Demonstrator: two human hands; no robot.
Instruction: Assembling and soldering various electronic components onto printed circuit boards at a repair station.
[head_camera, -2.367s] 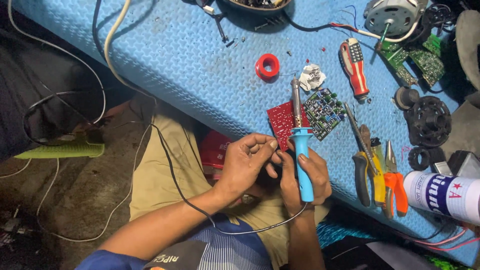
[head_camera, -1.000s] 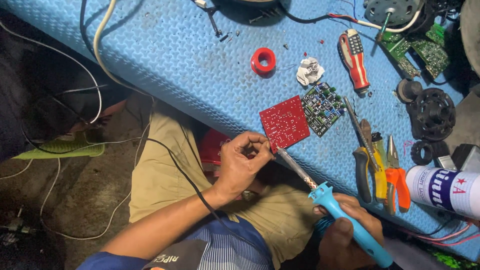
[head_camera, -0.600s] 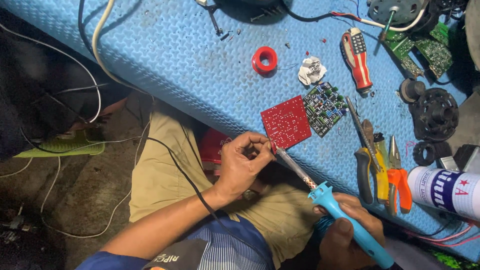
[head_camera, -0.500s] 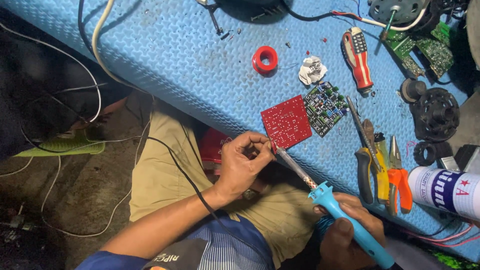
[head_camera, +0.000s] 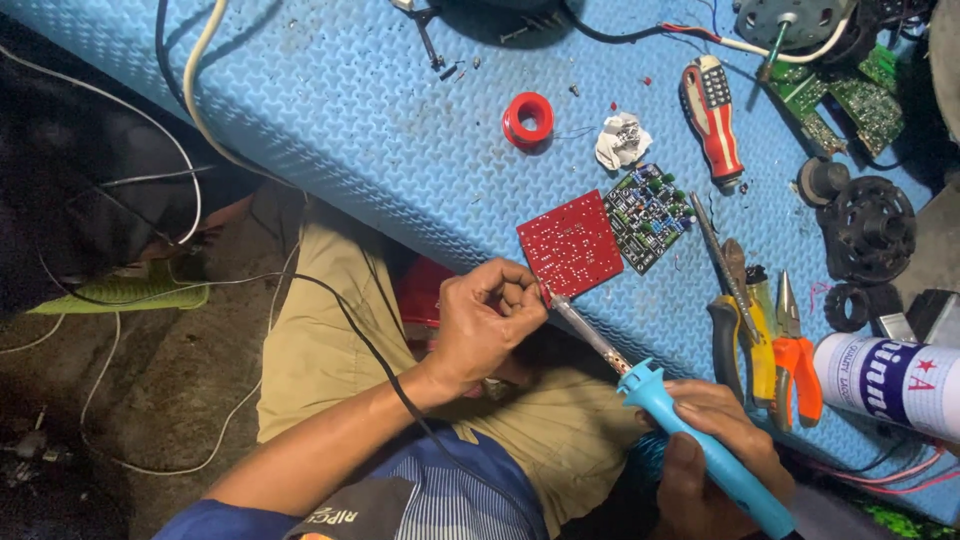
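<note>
Left hand: the left hand (head_camera: 487, 325) is held at the near edge of the blue mat (head_camera: 340, 110), fingers curled tight with thumb and forefinger pinched together; whatever is pinched is too small to be told.
Right hand: the right hand (head_camera: 715, 465) is wrapped firmly around the blue handle of a soldering iron (head_camera: 680, 420), all fingers closed on it.
Iron tip: the metal shaft is slanted up and left from the right fingers, and its tip is brought to the left fingertips, at the near corner of the red board.
Red circuit board (head_camera: 570, 245): laid flat on the mat, just beyond the left fingertips, its corner touching or nearly touching them.
Green circuit board (head_camera: 650, 215): set edge to edge with the red board, on the side away from the left fingers.
Pliers and cutters (head_camera: 765, 340): laid on the mat just beyond the right fingers.
Spray can (head_camera: 895, 375): laid on its side, past the cutters.
Red spool (head_camera: 527, 118): well beyond the left fingers.
Screwdriver (head_camera: 710, 115): red-handled, well apart from both hands.
</note>
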